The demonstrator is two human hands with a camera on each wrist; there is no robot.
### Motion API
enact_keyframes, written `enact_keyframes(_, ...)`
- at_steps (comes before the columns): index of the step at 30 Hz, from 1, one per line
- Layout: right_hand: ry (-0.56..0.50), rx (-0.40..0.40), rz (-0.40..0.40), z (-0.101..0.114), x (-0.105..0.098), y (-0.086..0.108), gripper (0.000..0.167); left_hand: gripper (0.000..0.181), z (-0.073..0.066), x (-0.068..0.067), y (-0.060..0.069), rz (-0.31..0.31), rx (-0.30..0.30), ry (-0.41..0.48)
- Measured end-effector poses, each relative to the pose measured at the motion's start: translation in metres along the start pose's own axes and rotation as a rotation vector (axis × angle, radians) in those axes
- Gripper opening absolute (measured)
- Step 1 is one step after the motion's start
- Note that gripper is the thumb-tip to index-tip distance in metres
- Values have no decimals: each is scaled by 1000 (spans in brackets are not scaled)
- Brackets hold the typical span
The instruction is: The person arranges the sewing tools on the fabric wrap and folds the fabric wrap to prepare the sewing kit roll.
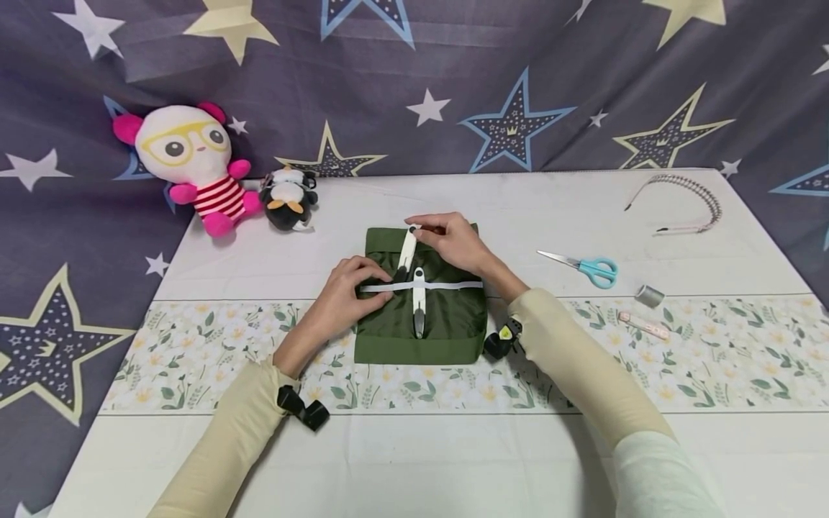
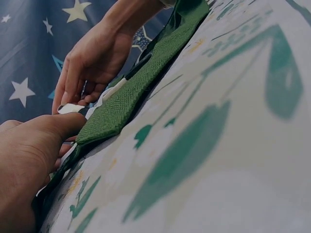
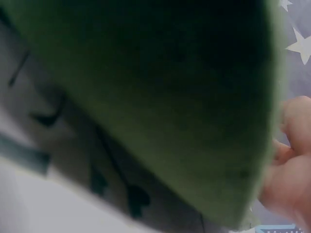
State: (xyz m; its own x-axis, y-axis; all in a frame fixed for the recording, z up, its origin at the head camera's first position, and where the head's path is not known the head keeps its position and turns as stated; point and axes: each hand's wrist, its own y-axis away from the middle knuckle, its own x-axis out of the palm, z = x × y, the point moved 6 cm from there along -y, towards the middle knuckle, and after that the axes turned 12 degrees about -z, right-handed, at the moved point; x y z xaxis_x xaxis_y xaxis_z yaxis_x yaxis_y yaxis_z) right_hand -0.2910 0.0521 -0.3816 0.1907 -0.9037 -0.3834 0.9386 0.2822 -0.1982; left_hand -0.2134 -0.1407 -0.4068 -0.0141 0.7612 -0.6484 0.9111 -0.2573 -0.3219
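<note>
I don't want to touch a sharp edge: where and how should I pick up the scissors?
I'd grip the scissors by the blue handles, coming from the right and above: they seem to lie flat, with the finger loops at that end and the blades pointing left.

Seemingly a home, star-printed cloth backdrop (image 1: pixel 363 86), plush toys (image 1: pixel 201 144), white table (image 1: pixel 440 467) with a floral strip (image 1: pixel 732 360)
</note>
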Motion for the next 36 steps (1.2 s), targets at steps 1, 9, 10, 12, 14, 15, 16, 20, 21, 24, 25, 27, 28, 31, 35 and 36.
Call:
enact_keyframes(1, 4, 4, 2, 0, 0, 0, 32, 22, 0, 0, 0, -1, 0, 0)
enact_keyframes(9, 21, 12, 23, -1, 4, 0, 33, 22, 1, 0, -1, -4, 4, -2)
enact_keyframes(10, 24, 11, 27, -1, 5, 1, 33, 22, 1, 0, -1, -4, 6, -2)
enact_keyframes(12, 32, 11, 34, -2, 6, 1, 33, 22, 1, 1, -1, -5, 10, -2)
enact_keyframes(14, 43, 11, 39, -2, 7, 2, 33, 22, 1, 1, -1, -3, 8, -3)
enact_keyframes(15, 49, 12, 42, -2, 8, 2, 33, 22, 1, 1, -1, -3, 6, -3)
enact_keyframes(16, 53, 11, 42, -2, 8, 2, 33, 22, 1, 1, -1, -1, 4, -2)
enact_keyframes(20, 70, -2, 48, -1, 11, 2, 33, 22, 1, 0, 0, 3, -4, 0)
enact_keyframes(21, 74, -7, 51, 0, 11, 2, 33, 22, 1, 0, 0, 4, -5, 1)
enact_keyframes(24, 92, -23, 60, 1, 13, 2, 33, 23, 1, 0, 0, 7, -4, 2)
enact_keyframes(25, 99, -26, 62, 1, 13, 2, 33, 23, 0, 0, 0, 6, -3, 3)
enact_keyframes(27, 113, -30, 64, 1, 13, 3, 33, 23, 0, 0, 0, 6, -2, 4)
enact_keyframes(28, 118, -31, 65, 0, 13, 3, 33, 23, 0, 0, 0, 5, -2, 4)
enact_keyframes(31, 132, -36, 71, 1, 14, 3, 33, 22, 1, 0, -1, 3, -4, 0)
enact_keyframes(35, 151, -49, 91, 2, 17, 4, 33, 22, 1, 0, -1, 1, -5, -2)
enact_keyframes(36, 154, -52, 98, 3, 18, 4, 34, 22, 1, 0, 0, 1, -3, -1)
